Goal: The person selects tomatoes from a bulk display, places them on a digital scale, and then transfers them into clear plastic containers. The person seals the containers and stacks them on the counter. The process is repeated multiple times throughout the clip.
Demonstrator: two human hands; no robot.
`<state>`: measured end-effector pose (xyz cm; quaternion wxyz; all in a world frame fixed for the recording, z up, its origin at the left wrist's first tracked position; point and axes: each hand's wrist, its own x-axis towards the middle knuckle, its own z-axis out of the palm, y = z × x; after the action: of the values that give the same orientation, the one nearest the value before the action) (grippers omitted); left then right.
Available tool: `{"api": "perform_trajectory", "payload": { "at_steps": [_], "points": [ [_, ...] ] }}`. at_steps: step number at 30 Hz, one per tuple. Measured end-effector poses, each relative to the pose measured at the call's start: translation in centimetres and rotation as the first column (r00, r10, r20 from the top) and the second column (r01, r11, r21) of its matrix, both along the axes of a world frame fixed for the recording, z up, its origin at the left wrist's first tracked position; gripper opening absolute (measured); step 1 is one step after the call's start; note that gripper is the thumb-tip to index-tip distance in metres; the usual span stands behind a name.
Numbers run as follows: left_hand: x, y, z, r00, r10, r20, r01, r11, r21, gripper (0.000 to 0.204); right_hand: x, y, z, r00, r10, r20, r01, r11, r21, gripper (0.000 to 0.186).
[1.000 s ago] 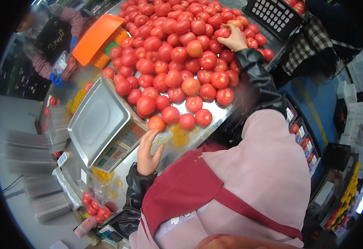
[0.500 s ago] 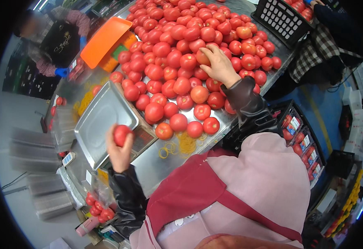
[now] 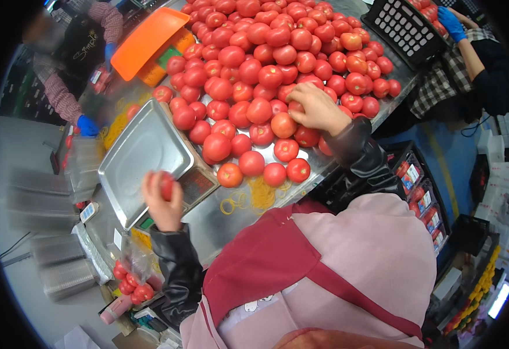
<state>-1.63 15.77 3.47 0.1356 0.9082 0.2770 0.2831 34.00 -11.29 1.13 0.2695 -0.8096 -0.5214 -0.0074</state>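
A red tomato (image 3: 166,186) is held in my left hand (image 3: 160,200) over the metal tray (image 3: 138,157) of a weighing scale. My right hand (image 3: 314,107) curls over a tomato at the front right of a large tomato pile (image 3: 260,52); its fingers mostly hide that tomato. Yellow rubber bands (image 3: 260,192) lie on the steel table (image 3: 214,232) beside the scale and below the loose front tomatoes.
An orange tray (image 3: 144,41) stands at back left, near a co-worker's blue-gloved hand (image 3: 87,127). At upper right is a black crate (image 3: 397,32) with another worker's gloved hand (image 3: 452,23). Packed tomatoes sit in a crate (image 3: 423,203) at right; clear containers (image 3: 57,203) stack at left.
My left hand has picked up a tomato and moved left over the scale. My right hand has moved down and left across the pile. The worker at right has raised a gloved arm.
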Motion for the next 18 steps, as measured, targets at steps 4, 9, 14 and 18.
{"api": "perform_trajectory", "payload": {
  "at_steps": [4,9,14,18],
  "points": [
    [1.8,-9.0,-2.4,0.759,-0.645,-0.093,0.635,0.764,-0.118,0.052,1.5,4.6,1.0,0.987,-0.025,0.156,-0.016,0.967,0.256,0.04],
    [2.4,-10.9,-6.6,0.613,-0.771,-0.174,0.76,0.635,-0.138,0.063,3.5,8.4,-0.7,0.968,0.066,0.243,-0.037,0.992,-0.122,0.05],
    [3.1,-9.2,-2.0,0.851,-0.525,-0.02,0.525,0.851,-0.019,0.078,-1.0,9.0,3.1,0.927,-0.014,-0.374,0.066,0.99,0.125,0.063],
    [6.8,-7.9,0.9,0.913,-0.372,0.169,0.395,0.909,-0.133,0.077,-10.8,10.1,4.6,0.642,0.521,-0.563,-0.463,0.848,0.257,0.034]
  ]
}}
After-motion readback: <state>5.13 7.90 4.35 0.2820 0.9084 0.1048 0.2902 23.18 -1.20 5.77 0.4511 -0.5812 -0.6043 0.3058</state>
